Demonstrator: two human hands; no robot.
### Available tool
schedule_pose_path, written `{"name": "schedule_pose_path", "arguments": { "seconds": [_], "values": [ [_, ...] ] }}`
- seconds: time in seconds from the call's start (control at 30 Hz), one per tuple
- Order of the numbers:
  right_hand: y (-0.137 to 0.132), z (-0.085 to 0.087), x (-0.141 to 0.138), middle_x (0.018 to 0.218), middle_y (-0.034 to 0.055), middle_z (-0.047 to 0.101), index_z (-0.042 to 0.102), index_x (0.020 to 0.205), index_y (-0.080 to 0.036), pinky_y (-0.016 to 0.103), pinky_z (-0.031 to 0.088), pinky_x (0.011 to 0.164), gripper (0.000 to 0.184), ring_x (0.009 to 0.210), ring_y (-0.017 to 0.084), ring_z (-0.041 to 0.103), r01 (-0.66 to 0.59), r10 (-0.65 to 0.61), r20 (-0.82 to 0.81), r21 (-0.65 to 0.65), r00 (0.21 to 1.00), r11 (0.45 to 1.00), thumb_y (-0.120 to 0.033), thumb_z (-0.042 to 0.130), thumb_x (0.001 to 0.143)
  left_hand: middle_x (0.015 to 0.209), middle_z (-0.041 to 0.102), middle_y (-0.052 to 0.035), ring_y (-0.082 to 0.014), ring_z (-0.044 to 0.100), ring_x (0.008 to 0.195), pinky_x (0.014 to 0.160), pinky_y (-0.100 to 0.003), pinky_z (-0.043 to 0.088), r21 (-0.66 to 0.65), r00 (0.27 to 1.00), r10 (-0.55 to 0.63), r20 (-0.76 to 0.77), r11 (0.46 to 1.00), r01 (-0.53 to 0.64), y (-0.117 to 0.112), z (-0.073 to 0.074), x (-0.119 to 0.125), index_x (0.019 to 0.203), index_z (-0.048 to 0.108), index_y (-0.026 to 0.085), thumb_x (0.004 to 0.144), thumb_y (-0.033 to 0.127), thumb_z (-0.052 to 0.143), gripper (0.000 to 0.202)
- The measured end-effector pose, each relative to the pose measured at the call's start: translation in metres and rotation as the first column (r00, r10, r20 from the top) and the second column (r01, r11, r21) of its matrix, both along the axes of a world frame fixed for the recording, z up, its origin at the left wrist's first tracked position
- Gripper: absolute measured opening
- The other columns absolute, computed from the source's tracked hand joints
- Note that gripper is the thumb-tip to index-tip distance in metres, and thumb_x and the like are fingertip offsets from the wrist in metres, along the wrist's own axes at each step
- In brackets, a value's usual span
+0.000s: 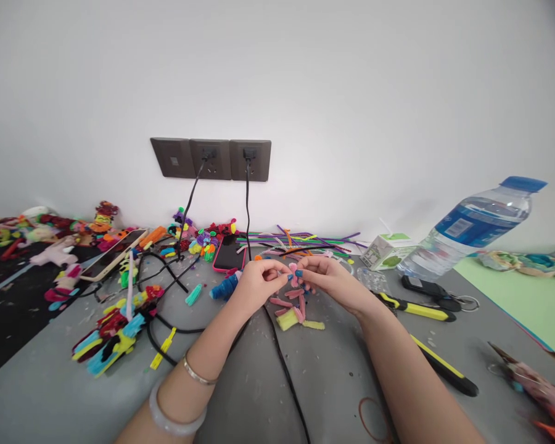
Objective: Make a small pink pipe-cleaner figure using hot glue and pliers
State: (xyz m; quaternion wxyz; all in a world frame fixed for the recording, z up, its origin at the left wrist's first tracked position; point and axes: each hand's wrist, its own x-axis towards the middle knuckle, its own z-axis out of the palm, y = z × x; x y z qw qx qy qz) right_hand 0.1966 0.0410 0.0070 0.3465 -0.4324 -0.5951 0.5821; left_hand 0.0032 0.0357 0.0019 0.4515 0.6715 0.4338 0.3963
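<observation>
Between my two hands is a small pink piece of fuzzy pipe cleaner [293, 271], looped or folded; its exact shape is partly covered by fingertips. My left hand [261, 280] pinches it from the left, thumb against fingers. From the other side my right hand [329, 279] pinches the same piece. Just below them on the table lie short pink pipe cleaner pieces [301, 303] and a yellow fuzzy piece [287, 319]. A blue fuzzy bundle [224, 288] rests beside my left wrist.
Yellow-black pliers [428, 309], a key fob [425, 286], a drink carton [388, 251] and a tilted water bottle [472, 228] are right. Black cables [282, 357] cross the table. Pipe cleaner figures [115, 333] and a phone [113, 253] lie left. Long pipe cleaners [305, 239] lie along the wall.
</observation>
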Motion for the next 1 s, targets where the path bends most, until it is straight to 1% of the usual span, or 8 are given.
{"name": "schedule_pose_path", "arguments": {
  "seconds": [0.23,0.37,0.5,0.7,0.9,1.0],
  "values": [
    [-0.0002,0.0014,-0.0008,0.073,0.0021,0.065,0.064,0.077,-0.017,0.024,0.040,0.054,0.038,0.056,0.010,0.051,0.007,-0.007,0.014,0.004,1.000,1.000,-0.053,0.075,0.074,0.053,0.024,0.0075,-0.0097,0.034,0.050,0.052,-0.024,0.031,-0.007,1.000,0.002,0.014,1.000,-0.002,0.0000,-0.0018,-0.0002,0.079,0.071,0.014,0.078,0.029,0.061,0.018],
    [0.0005,0.0003,-0.0002,0.071,0.0009,0.064,0.065,0.079,-0.017,0.023,0.039,0.053,0.036,0.056,0.009,0.050,0.004,-0.004,0.002,0.002,1.000,1.000,-0.051,0.075,0.074,0.053,0.025,0.0075,-0.0098,0.034,0.051,0.052,-0.024,0.030,-0.011,1.000,0.002,-0.002,1.000,-0.002,-0.0006,-0.0004,-0.0004,0.081,0.071,0.013,0.078,0.031,0.061,0.021],
    [0.0009,-0.0019,0.0009,0.073,0.0010,0.065,0.065,0.080,-0.017,0.024,0.041,0.056,0.035,0.058,0.010,0.051,-0.007,0.008,-0.016,0.004,1.000,1.000,-0.051,0.074,0.075,0.053,0.024,0.0076,-0.0093,0.031,0.050,0.051,-0.024,0.027,-0.019,1.000,0.000,0.006,1.000,0.000,-0.0003,-0.0004,0.0000,0.080,0.071,0.012,0.077,0.031,0.060,0.022],
    [0.0006,-0.0009,-0.0001,0.073,0.0015,0.065,0.065,0.080,-0.017,0.024,0.040,0.055,0.038,0.058,0.010,0.053,0.000,0.000,-0.011,0.000,1.000,1.000,-0.053,0.075,0.074,0.051,0.027,0.0074,-0.0093,0.031,0.051,0.051,-0.023,0.025,0.010,1.000,-0.005,-0.022,1.000,0.005,0.0018,-0.0008,-0.0008,0.082,0.072,0.013,0.077,0.030,0.062,0.020],
    [-0.0007,0.0017,-0.0017,0.071,0.0009,0.064,0.065,0.079,-0.017,0.024,0.041,0.055,0.037,0.058,0.010,0.054,0.013,-0.013,-0.007,-0.011,1.000,1.000,-0.052,0.075,0.074,0.051,0.037,0.0056,-0.0088,0.031,0.051,0.050,-0.022,0.024,0.017,0.999,-0.006,-0.045,1.000,0.007,0.0026,-0.0016,-0.0017,0.083,0.073,0.012,0.078,0.029,0.061,0.021],
    [-0.0005,0.0004,-0.0011,0.073,0.0019,0.066,0.066,0.081,-0.017,0.024,0.041,0.055,0.036,0.059,0.011,0.055,0.016,-0.016,0.001,-0.005,1.000,1.000,-0.052,0.075,0.075,0.050,0.034,0.0063,-0.0087,0.031,0.050,0.049,-0.022,0.024,0.026,0.999,-0.003,-0.032,1.000,0.004,0.0024,-0.0017,-0.0016,0.083,0.072,0.013,0.078,0.029,0.062,0.020]
  ]
}}
